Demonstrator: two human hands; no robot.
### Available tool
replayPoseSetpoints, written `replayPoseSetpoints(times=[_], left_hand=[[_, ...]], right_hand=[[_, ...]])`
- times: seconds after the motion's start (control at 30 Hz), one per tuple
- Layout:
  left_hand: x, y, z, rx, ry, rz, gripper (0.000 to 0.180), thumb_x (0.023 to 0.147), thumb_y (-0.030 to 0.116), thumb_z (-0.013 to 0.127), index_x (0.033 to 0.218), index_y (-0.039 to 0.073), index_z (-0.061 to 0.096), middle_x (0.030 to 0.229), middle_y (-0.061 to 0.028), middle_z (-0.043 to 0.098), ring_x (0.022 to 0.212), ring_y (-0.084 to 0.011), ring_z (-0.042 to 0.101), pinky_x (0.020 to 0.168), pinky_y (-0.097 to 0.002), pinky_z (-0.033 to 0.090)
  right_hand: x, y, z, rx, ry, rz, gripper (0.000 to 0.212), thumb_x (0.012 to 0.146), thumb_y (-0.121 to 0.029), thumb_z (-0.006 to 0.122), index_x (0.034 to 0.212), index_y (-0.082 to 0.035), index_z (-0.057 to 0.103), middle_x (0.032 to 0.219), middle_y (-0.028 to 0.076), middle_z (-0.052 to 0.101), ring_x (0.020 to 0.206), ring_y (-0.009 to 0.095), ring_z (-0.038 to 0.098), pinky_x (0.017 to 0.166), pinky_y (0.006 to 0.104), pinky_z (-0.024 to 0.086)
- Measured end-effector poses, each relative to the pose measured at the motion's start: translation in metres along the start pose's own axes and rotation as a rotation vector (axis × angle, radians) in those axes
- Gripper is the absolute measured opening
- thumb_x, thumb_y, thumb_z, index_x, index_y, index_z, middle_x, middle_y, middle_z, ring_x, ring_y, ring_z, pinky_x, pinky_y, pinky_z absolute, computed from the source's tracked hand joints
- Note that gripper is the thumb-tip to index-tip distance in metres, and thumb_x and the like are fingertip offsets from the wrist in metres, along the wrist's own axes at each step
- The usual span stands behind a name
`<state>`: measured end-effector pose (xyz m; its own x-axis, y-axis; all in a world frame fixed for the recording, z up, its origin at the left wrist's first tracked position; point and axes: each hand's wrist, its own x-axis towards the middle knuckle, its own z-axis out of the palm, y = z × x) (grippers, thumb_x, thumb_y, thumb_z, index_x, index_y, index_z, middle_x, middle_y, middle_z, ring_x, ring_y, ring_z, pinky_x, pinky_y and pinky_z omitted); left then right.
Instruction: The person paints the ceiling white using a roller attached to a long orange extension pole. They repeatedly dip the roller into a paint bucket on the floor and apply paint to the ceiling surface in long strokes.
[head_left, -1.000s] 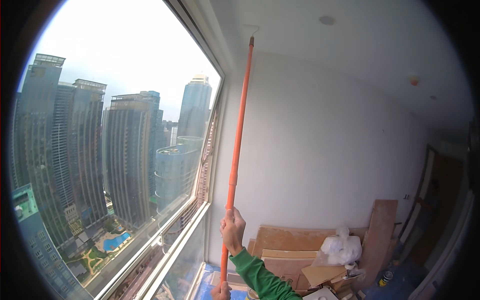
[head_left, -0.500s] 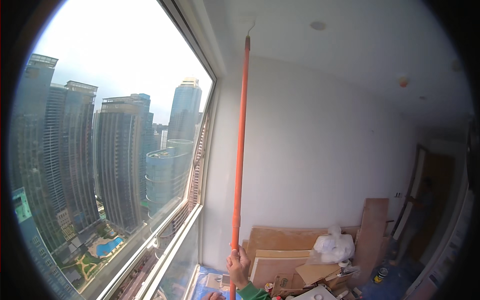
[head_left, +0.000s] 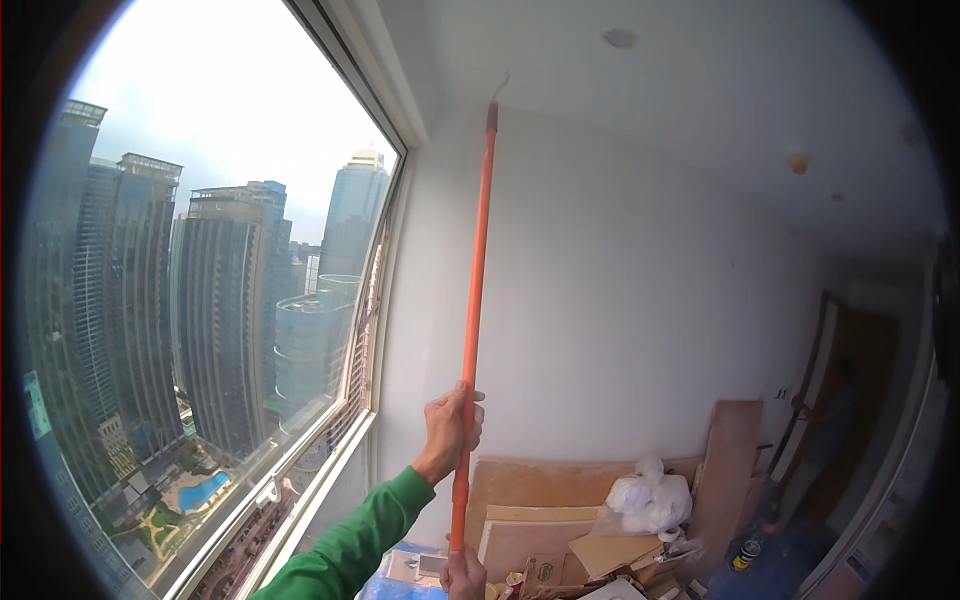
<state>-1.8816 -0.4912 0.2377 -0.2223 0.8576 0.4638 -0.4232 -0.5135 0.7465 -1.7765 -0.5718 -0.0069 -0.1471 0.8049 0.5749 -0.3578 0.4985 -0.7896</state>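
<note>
A long orange extension pole [head_left: 478, 260] rises almost upright before me, leaning slightly right at its top. From its dark-tipped end a thin bent wire frame [head_left: 502, 86] reaches up towards the white ceiling; whatever it carries blends into the white there. My left hand [head_left: 450, 430], in a green sleeve, is wrapped round the pole a little above its joint collar. Lower down, at the bottom edge, my right hand [head_left: 463, 575] is closed round the same pole. The pole's lower end is out of the picture.
A large window [head_left: 330, 420] with towers outside lies left. Along the pale wall [head_left: 600, 280] lean boards [head_left: 560, 480] and a tall plank [head_left: 728, 445]. A white plastic bag [head_left: 650, 500], cardboard and a can [head_left: 746, 555] sit below. Another person [head_left: 825, 420] stands by the doorway.
My left hand has come up from the bottom edge and taken hold of the pole above the right. My right hand is lower in view. The pole's tip sits lower in the picture.
</note>
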Motion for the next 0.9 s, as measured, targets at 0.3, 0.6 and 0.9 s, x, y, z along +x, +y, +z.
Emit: replayPoseSetpoints(times=[0.3,0.6,0.9], left_hand=[[0.073,0.042,0.011,0.136,0.052,0.138,0.044,0.101,0.042,0.051,0.098,-0.002,0.057,0.061,-0.0027,0.052,0.038,-0.0073,0.041,0.033,-0.0231,0.031],[0.121,0.067,-0.009,0.196,0.015,0.183,0.04,0.1,0.036,0.053,0.101,-0.003,0.058,0.063,-0.0039,0.053,0.041,-0.0082,0.042,0.036,-0.0242,0.032],[0.183,0.072,-0.04,0.211,-0.007,0.176,0.039,0.1,0.034,0.053,0.099,-0.005,0.058,0.064,-0.0048,0.053,0.042,-0.0079,0.04,0.037,-0.025,0.031]], right_hand=[[-0.056,0.117,-0.037,0.235,-0.037,0.422,0.038,0.102,-0.042,0.052,0.101,-0.006,0.066,0.055,-0.008,0.038,0.044,0.004,0.032,0.04,0.0221,0.022],[-0.009,0.122,0.019,0.236,0.064,0.392,0.038,0.102,-0.041,0.053,0.097,-0.006,0.066,0.056,-0.009,0.036,0.045,0.003,0.03,0.041,0.0217,0.02],[0.042,0.124,0.07,0.212,0.097,0.267,0.035,0.104,-0.036,0.05,0.093,-0.006,0.065,0.059,-0.009,0.038,0.049,0.002,0.031,0.043,0.0214,0.023]])
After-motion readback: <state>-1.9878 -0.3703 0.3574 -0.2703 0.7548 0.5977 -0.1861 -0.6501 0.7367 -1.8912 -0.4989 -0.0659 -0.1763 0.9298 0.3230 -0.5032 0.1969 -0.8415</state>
